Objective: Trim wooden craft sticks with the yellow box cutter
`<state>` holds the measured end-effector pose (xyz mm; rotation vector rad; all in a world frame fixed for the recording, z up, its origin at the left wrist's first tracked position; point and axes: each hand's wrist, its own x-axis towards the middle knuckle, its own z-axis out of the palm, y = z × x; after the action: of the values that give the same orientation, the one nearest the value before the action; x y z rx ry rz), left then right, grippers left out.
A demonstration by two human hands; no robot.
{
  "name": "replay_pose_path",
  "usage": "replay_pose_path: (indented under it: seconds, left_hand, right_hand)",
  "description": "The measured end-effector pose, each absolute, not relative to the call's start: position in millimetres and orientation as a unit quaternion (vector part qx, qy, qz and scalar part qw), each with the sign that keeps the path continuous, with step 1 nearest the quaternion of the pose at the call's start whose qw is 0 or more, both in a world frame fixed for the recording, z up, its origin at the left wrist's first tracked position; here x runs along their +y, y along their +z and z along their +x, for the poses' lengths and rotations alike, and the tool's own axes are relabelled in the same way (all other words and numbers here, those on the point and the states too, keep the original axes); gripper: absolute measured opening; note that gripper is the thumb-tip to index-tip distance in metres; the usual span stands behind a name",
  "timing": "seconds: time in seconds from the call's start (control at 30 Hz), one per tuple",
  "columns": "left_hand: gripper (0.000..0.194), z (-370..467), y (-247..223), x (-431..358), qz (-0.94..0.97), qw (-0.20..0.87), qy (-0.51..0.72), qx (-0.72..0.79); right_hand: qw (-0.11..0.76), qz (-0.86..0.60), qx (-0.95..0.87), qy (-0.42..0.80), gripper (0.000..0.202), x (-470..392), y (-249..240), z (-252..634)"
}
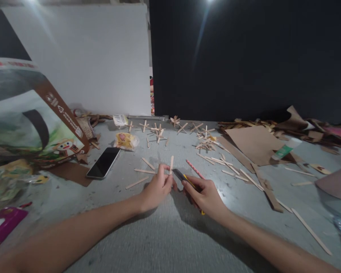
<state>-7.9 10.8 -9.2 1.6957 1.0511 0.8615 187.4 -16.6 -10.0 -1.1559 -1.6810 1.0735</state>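
One wooden stick (171, 163) beside a cutter (180, 176)

Above the middle of the desk (142, 242), the left hand (158, 187) pinched this stick upright, while the right hand (204, 195) gripped the cutter. If the cutter slipped under too strong pressure, it could wound the left hand. A red-patterned rod (195, 169) lay just beyond the right hand, maybe in its way; a phone (104, 163) lay toward the left edge.
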Motion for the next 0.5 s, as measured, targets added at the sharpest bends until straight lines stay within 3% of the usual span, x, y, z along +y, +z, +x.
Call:
replay_pose_path:
  seconds: [0.23,0.5]
  left_hand:
    - [0.021,-7.4,-8.5,10.6,0.694,0.452,0.346,0.441]
    - [0.015,-11.4,-7.7,6.7,0.738,0.363,0.311,0.477]
  right_hand:
    - [0.405,-0.458,-0.673,0.415,0.045,-16.8,-8.0,187.0]
    - [0.401,-0.464,-0.662,0.431,0.044,-21.5,-1.5,183.9]
